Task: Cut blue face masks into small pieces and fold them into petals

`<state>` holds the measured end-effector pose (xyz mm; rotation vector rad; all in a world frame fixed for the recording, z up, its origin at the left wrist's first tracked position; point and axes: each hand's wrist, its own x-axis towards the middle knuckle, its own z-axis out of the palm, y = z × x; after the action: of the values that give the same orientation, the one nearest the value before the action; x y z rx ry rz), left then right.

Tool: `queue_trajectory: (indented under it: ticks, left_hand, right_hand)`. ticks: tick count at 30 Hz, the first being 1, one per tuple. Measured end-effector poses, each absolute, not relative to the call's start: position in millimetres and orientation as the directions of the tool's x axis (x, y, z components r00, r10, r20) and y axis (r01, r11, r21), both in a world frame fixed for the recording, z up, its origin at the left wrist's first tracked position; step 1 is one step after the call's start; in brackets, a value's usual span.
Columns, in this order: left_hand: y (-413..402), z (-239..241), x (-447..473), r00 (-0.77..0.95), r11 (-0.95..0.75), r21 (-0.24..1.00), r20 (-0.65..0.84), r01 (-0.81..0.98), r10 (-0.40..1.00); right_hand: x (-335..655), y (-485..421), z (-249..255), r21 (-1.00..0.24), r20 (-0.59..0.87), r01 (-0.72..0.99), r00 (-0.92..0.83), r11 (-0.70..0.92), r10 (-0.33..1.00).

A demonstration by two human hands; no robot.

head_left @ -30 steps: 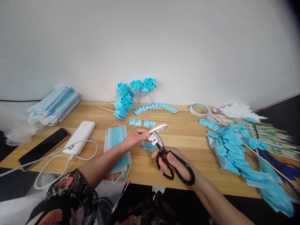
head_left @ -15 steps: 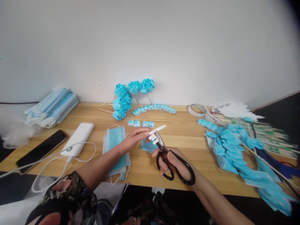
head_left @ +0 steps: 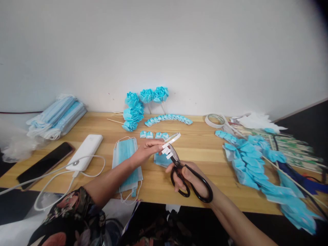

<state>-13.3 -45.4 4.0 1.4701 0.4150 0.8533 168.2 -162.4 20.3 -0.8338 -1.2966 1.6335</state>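
My left hand (head_left: 150, 150) pinches a narrow roll of white tape (head_left: 174, 138), seen nearly edge-on. My right hand (head_left: 188, 174) has its thumb and fingers through the black handles of the scissors (head_left: 201, 184). Short white strips (head_left: 167, 151) sit along the scissor blades, close to my left fingertips; whether they stick to the metal I cannot tell. Below them a piece of blue mask fabric (head_left: 161, 159) lies on the table, partly covered by my hands. A whole blue face mask (head_left: 125, 159) rests beneath my left forearm.
Blue fabric flowers on sticks (head_left: 133, 112) stand near the wall, beside a curved row of folded pieces (head_left: 167, 118). At left are stacked masks (head_left: 57, 116), a phone (head_left: 46, 165) and a cabled power bank (head_left: 85, 152). Another tape roll (head_left: 208, 121) and blue strips (head_left: 249, 164) lie right.
The tape roll in my left hand has tilted, so its ring now shows instead of just its edge. My right hand and the scissors stay almost where they were.
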Motion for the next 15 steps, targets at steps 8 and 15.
queue_trajectory:
  ticks: [8,15]
  left_hand:
    - [-44.0,3.4,-13.9,0.645,-0.105,0.974,0.213,-0.203,0.734]
    - [-43.0,1.3,-12.3,0.631,-0.082,0.967,0.221,-0.241,0.743]
  right_hand:
    - [167.0,-164.7,20.2,-0.968,0.002,-0.229,-0.408,-0.100,0.913]
    - [168.6,-164.8,22.7,-0.975,-0.020,-0.190,-0.442,-0.115,0.897]
